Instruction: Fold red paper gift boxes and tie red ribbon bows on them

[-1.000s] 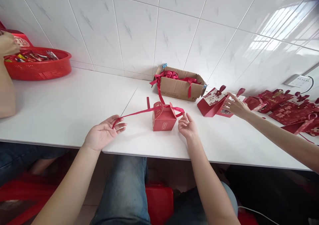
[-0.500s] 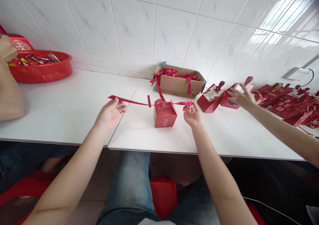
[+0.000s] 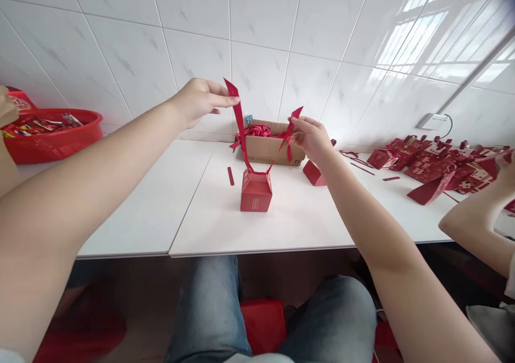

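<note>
A small red gift box [image 3: 256, 194] stands upright on the white table in front of me. A red ribbon [image 3: 240, 121] runs through its top, and both ends rise from it in a V. My left hand [image 3: 203, 101] pinches one end high on the left, with a short tip sticking up past the fingers. The other end is pinched by my right hand [image 3: 308, 133], somewhat lower and to the right. Behind the box sits an open cardboard carton [image 3: 267, 151] full of red ribbons. A short dark red strip [image 3: 230, 176] lies left of the box.
A red plastic basket [image 3: 60, 143] of small wrapped items stands at the far left, near a person's arm. One red box [image 3: 314, 174] is partly behind my right wrist. Several decorated red boxes [image 3: 426, 159] crowd the right side, where another person's arm [image 3: 478, 218] reaches in.
Both my hands have risen, pulling the ribbon from nearly level into a V. The co-worker's hand on the right has withdrawn from the boxes beside the carton, and one box there is gone.
</note>
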The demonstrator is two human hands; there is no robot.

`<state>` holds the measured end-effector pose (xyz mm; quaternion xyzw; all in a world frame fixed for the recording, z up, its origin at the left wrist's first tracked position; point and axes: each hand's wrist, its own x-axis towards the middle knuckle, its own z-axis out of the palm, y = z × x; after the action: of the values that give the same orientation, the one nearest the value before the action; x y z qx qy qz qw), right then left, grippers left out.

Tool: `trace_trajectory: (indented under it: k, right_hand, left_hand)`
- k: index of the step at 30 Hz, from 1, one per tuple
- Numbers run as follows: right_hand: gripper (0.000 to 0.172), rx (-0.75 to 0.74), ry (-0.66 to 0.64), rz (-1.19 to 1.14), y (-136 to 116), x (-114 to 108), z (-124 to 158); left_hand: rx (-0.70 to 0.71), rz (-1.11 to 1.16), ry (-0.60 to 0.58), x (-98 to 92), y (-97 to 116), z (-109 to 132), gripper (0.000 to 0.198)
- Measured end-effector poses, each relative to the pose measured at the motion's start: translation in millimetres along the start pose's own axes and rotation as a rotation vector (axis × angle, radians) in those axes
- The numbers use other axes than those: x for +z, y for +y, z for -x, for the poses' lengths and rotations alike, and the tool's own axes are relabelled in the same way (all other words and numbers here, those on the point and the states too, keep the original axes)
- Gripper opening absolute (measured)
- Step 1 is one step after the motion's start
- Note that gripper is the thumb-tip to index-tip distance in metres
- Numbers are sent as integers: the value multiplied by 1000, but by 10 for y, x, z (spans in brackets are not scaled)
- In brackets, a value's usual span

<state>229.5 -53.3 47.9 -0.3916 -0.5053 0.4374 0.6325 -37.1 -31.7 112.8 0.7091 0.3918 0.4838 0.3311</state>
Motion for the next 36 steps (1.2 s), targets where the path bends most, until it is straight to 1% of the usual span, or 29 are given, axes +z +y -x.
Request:
trace_trajectory:
  k: [3,6,10,14,17,21,24,32,36]
  right_hand:
    - [15,-16,5,55,-23,151,2]
    - [10,-70,17,101,-28,269,-40]
    - [10,-116,-2,105,-61,369,-105]
    - [13,-95,39,132,-107,388,-137]
    - [14,-95,68,133,-119,386,-141]
    - [12,-100,63,112,-98,407,-128]
    - [11,-100,73,90,-90,426,-116]
    - [11,-127,48,127,-103,434,-126]
    - [8,-149,-9,108,-83,440,-136]
  left_hand:
    - [-1,14,-26,179,12,-130,27]
    - [-9,53,-21,325,-49,-227,25]
    - [-34,74,-14,442,-144,-271,23]
    - [-41,66,1,473,-168,-221,21]
    - [-11,46,18,489,-146,-166,16]
    - [38,60,79,525,-126,-130,12]
    - [42,70,93,541,-129,-130,11]
    - [48,82,83,542,-135,-137,10]
    - [77,84,66,547,-119,-141,11]
